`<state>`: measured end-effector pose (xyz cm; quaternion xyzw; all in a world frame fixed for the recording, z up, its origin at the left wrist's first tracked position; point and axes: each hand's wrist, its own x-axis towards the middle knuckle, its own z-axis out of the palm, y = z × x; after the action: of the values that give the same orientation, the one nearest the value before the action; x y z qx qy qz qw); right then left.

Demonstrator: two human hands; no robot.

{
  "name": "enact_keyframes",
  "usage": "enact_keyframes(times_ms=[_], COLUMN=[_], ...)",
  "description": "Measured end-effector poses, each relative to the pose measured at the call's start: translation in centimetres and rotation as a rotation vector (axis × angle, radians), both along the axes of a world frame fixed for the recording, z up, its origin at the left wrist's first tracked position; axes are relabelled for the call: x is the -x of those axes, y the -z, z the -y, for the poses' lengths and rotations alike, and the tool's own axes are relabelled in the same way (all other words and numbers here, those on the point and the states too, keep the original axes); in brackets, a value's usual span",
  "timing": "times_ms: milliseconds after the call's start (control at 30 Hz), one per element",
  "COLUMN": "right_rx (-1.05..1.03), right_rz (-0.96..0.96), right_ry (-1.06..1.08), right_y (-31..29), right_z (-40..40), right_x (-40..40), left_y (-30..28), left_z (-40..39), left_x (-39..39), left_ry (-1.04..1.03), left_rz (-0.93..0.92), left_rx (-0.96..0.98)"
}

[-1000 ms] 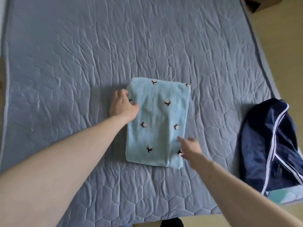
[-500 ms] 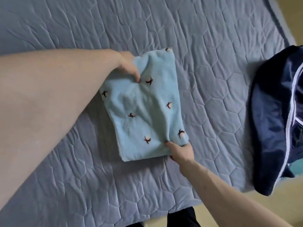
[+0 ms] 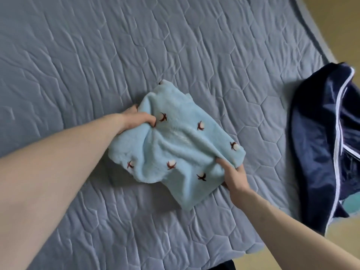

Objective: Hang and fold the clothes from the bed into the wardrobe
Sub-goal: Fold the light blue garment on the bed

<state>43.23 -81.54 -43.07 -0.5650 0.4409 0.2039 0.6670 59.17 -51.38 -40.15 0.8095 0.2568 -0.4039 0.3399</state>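
Folded light-blue cloth (image 3: 175,145), fleecy and dotted with small dark motifs, is seen from the head view on the quilted bed cover (image 3: 97,55), bunched between two hands. The left hand (image 3: 134,118) grips its far-left edge with curled fingers; the right hand (image 3: 232,172) pinches the near-right corner, thumb on top. A navy garment (image 3: 321,145) lies well apart at the bed's right edge. Since only two edges are held, the layers could sag open if it is lifted.
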Motion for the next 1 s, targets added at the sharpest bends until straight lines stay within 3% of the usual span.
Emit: enact_keyframes(times_ms=[100,233,333,500,600,767,1000], right_rx=[-0.018,0.049,0.075,0.127,0.121,0.051,0.051], right_rz=[0.043,-0.037,-0.093,-0.150,-0.162,-0.143,-0.017], right_ry=[-0.048,-0.130,-0.080,0.058,0.034,-0.154,-0.423], right_y=[0.9,1.3,0.5,-2.7,-4.8,-10.2,-23.5], right_z=[0.0,0.7,1.1,2.3,3.8,4.3,3.6], right_x=[0.1,0.6,0.7,1.5,2.0,2.4,1.1], left_y=[0.6,-1.1,-2.6,-4.0,-5.3,-11.2,-25.8], left_z=[0.3,0.4,1.2,2.2,2.0,1.0,1.1], left_x=[-0.1,1.0,3.1,9.5,13.4,19.1,25.3], left_ry=[-0.012,0.045,0.040,-0.253,-0.411,-0.580,-0.763], left_rz=[-0.011,-0.206,-0.306,-0.271,-0.232,-0.138,-0.014], left_rx=[0.023,0.101,0.164,0.241,0.289,0.271,0.331])
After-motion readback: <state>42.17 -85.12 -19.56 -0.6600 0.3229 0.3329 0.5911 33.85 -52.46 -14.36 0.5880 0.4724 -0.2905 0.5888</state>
